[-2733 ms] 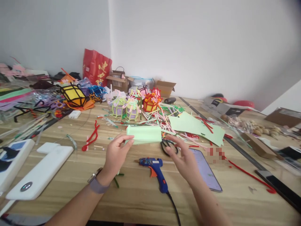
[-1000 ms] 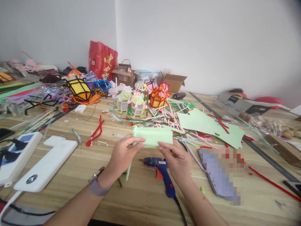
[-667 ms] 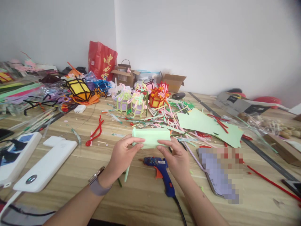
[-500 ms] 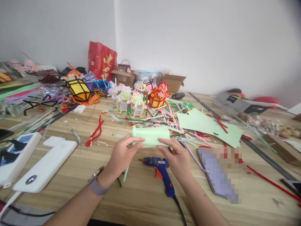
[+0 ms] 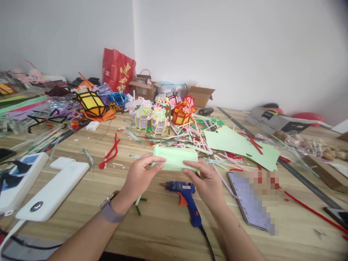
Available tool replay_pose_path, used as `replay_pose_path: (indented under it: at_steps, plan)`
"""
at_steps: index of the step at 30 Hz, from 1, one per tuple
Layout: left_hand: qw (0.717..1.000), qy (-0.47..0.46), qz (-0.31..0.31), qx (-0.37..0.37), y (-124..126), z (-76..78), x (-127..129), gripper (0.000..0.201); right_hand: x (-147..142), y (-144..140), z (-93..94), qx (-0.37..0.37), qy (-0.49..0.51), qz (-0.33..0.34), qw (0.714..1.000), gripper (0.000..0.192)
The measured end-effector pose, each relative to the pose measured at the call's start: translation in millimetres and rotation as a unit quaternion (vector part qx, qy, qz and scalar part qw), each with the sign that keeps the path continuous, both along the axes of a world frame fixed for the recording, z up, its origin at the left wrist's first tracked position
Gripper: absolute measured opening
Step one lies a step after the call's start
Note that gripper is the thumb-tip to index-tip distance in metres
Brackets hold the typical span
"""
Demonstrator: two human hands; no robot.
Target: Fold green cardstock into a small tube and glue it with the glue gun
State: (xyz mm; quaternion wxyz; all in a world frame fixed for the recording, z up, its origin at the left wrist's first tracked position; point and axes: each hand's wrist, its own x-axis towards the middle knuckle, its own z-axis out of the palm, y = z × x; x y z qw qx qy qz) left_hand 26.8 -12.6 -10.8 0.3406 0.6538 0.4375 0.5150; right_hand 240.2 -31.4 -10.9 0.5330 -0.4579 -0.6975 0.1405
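A folded piece of pale green paper or thin sheet point(image 5: 175, 158) is stretched sideways between my two hands, above the table. My left hand point(image 5: 141, 175) pinches its left end between thumb and fingers. At its right end my right hand point(image 5: 208, 177) does the same. Just below it on the table lies a blue hot glue gun point(image 5: 181, 187) with an orange trigger, its nozzle pointing left. Short green stems point(image 5: 138, 210) lie partly hidden by my left wrist.
Small pipe-cleaner lanterns point(image 5: 159, 121) stand behind my hands, amid scattered pipe cleaners. A larger green sheet point(image 5: 233, 143) lies to the right, beyond a phone point(image 5: 244, 203). At left are a white power bank point(image 5: 54, 192) and a power strip point(image 5: 23, 181). Red pipe cleaners point(image 5: 111, 154) lie nearby.
The green piece has turned slightly and shows a little more of its face. Its thin strip hanging below my left hand is less visible. Both hands keep their grip.
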Motion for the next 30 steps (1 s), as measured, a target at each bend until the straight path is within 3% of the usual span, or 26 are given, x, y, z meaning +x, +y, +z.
replay_pose_path:
  at_steps: [25, 30]
  plan:
    - [0.998, -0.013, 0.054, 0.004, -6.5, 2.6, 4.4, 0.019, -2.2, -1.0, -0.9, -0.011, 0.034, -0.028, 0.999, 0.011]
    - [0.998, -0.055, 0.027, -0.013, -5.4, 3.2, 3.3, 0.022, 0.7, 0.2, 0.1, -0.004, 0.036, -0.035, 0.999, 0.011]
